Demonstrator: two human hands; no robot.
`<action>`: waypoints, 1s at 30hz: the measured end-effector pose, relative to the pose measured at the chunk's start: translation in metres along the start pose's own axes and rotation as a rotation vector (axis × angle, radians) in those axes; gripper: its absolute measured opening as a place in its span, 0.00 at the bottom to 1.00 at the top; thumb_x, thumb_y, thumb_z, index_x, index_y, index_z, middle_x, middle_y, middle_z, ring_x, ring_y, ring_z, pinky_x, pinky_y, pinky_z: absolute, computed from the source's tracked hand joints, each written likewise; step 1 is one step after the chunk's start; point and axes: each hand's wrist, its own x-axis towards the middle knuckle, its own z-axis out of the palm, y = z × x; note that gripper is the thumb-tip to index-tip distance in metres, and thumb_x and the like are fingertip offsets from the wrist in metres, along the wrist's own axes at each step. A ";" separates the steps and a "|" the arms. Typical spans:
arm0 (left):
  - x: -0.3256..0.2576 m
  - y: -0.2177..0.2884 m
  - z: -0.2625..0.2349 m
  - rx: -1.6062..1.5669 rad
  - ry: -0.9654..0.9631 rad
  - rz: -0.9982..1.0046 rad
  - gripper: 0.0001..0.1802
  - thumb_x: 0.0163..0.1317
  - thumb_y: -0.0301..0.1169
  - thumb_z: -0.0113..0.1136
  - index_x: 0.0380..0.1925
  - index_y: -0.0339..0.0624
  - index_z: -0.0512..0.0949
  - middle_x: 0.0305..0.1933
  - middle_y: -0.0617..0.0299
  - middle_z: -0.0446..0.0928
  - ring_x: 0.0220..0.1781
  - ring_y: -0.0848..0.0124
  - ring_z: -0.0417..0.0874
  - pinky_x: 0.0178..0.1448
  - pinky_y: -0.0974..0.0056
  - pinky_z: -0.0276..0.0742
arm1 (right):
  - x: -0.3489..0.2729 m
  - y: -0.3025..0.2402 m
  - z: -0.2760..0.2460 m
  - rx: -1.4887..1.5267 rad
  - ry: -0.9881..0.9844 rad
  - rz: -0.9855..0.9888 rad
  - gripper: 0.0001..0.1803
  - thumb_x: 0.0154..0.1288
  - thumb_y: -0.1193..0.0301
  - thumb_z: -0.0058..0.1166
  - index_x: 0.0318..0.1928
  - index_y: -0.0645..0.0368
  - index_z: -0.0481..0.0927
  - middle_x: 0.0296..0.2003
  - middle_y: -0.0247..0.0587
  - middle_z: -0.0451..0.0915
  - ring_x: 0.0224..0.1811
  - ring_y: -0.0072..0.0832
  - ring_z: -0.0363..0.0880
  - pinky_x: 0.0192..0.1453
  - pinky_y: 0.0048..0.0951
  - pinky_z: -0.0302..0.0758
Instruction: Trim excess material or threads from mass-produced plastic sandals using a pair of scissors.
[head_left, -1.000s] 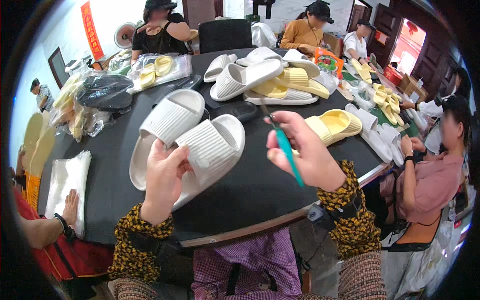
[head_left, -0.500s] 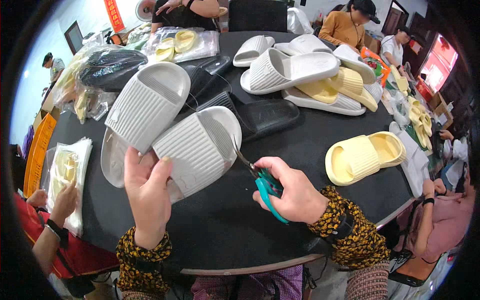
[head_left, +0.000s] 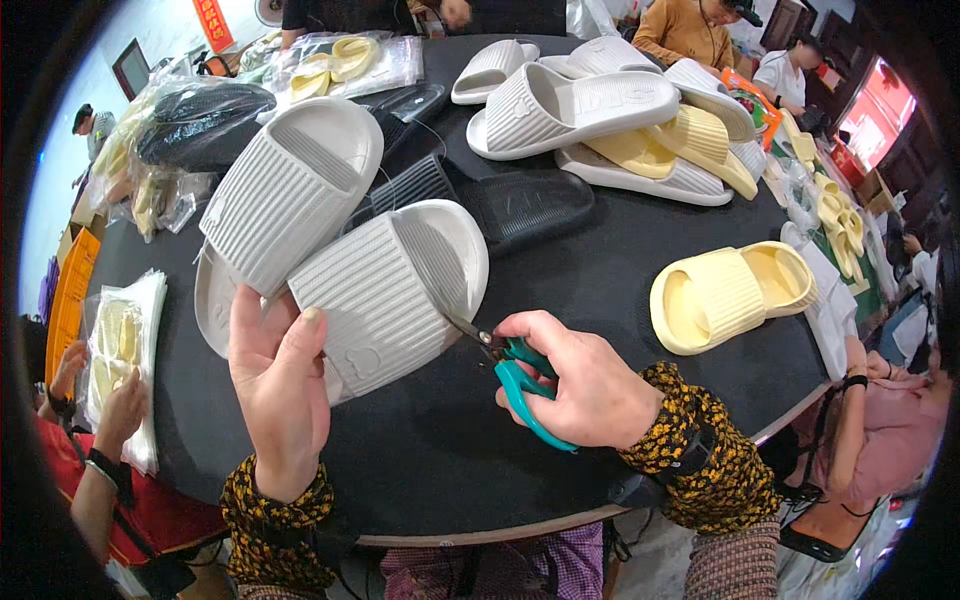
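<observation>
A pair of pale grey ribbed slides is in my left hand [head_left: 278, 395], its thumb and fingers pinching the near slide [head_left: 365, 310] at the lower left edge of its strap. The other slide [head_left: 285, 205] stands tilted behind it, farther left. My right hand [head_left: 600, 395] is closed around teal-handled scissors [head_left: 487, 338], fingers in the loops. The blades point up and left, against the right edge of the near slide's strap. Whether they touch a thread there is too fine to tell.
A pair of yellow slides [head_left: 735, 300] lies at right on the black table [head_left: 450, 470]. Beyond are piled grey slides [head_left: 580, 110], black slides [head_left: 535, 205] and bagged slides [head_left: 205, 120]. At left, a co-worker's hands [head_left: 120, 405] handle bagged yellow slides; another person [head_left: 890, 430] sits at right.
The scissors have tilted left and their blades have moved down from the strap opening to the strap's right edge. The slides and my left hand have shifted slightly left.
</observation>
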 end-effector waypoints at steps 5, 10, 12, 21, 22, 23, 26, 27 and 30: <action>0.000 -0.007 -0.001 -0.009 -0.033 -0.013 0.30 0.63 0.17 0.47 0.65 0.30 0.52 0.63 0.42 0.66 0.65 0.60 0.69 0.67 0.59 0.63 | -0.002 0.001 0.002 0.051 0.003 0.005 0.23 0.57 0.72 0.61 0.50 0.64 0.66 0.26 0.39 0.79 0.28 0.26 0.82 0.34 0.27 0.77; -0.002 -0.007 -0.001 -0.013 -0.072 -0.029 0.29 0.63 0.18 0.47 0.65 0.30 0.53 0.62 0.41 0.66 0.64 0.60 0.69 0.67 0.59 0.64 | -0.002 0.000 0.003 0.098 -0.017 0.050 0.22 0.58 0.69 0.58 0.50 0.63 0.66 0.28 0.51 0.80 0.32 0.44 0.83 0.36 0.37 0.79; -0.002 -0.008 0.001 -0.011 -0.075 -0.036 0.30 0.63 0.18 0.47 0.65 0.30 0.53 0.62 0.41 0.66 0.65 0.59 0.69 0.67 0.59 0.64 | -0.003 0.005 0.006 0.130 0.011 0.030 0.22 0.58 0.70 0.58 0.49 0.64 0.66 0.27 0.52 0.79 0.32 0.47 0.82 0.36 0.39 0.78; -0.005 -0.008 0.008 0.007 -0.092 -0.056 0.33 0.60 0.16 0.49 0.65 0.29 0.52 0.63 0.40 0.66 0.66 0.58 0.68 0.68 0.59 0.61 | -0.004 -0.001 0.002 0.171 0.077 0.035 0.21 0.61 0.75 0.56 0.52 0.66 0.65 0.28 0.38 0.80 0.28 0.20 0.79 0.35 0.23 0.76; -0.005 -0.009 0.007 0.012 -0.099 -0.061 0.33 0.60 0.15 0.49 0.65 0.29 0.51 0.63 0.40 0.66 0.66 0.58 0.68 0.68 0.58 0.61 | -0.004 -0.001 0.001 0.173 0.078 0.037 0.21 0.61 0.75 0.56 0.52 0.66 0.65 0.28 0.38 0.80 0.28 0.20 0.79 0.35 0.23 0.76; -0.006 -0.009 0.007 0.013 -0.100 -0.063 0.33 0.60 0.15 0.49 0.65 0.29 0.51 0.63 0.40 0.66 0.66 0.58 0.68 0.68 0.58 0.61 | -0.003 -0.003 0.000 0.161 0.084 0.055 0.22 0.60 0.73 0.57 0.52 0.65 0.66 0.28 0.45 0.80 0.31 0.30 0.81 0.36 0.30 0.77; -0.007 -0.008 0.008 0.027 -0.111 -0.059 0.34 0.59 0.15 0.50 0.65 0.29 0.51 0.63 0.41 0.66 0.65 0.58 0.68 0.68 0.59 0.60 | -0.003 -0.003 0.000 0.156 0.092 0.074 0.23 0.58 0.70 0.58 0.52 0.64 0.66 0.29 0.51 0.80 0.33 0.42 0.83 0.37 0.37 0.78; -0.008 -0.009 0.008 0.035 -0.125 -0.049 0.34 0.59 0.15 0.50 0.66 0.29 0.51 0.62 0.41 0.67 0.65 0.58 0.69 0.68 0.59 0.61 | -0.004 -0.001 0.000 0.165 0.090 0.078 0.23 0.57 0.70 0.57 0.52 0.63 0.66 0.30 0.51 0.80 0.33 0.42 0.83 0.38 0.37 0.78; -0.010 -0.010 0.009 0.057 -0.145 -0.049 0.35 0.59 0.16 0.50 0.66 0.30 0.50 0.62 0.41 0.67 0.64 0.59 0.70 0.67 0.60 0.62 | -0.005 -0.001 -0.001 0.116 0.075 0.102 0.24 0.57 0.70 0.57 0.52 0.63 0.66 0.30 0.51 0.80 0.33 0.43 0.83 0.38 0.38 0.78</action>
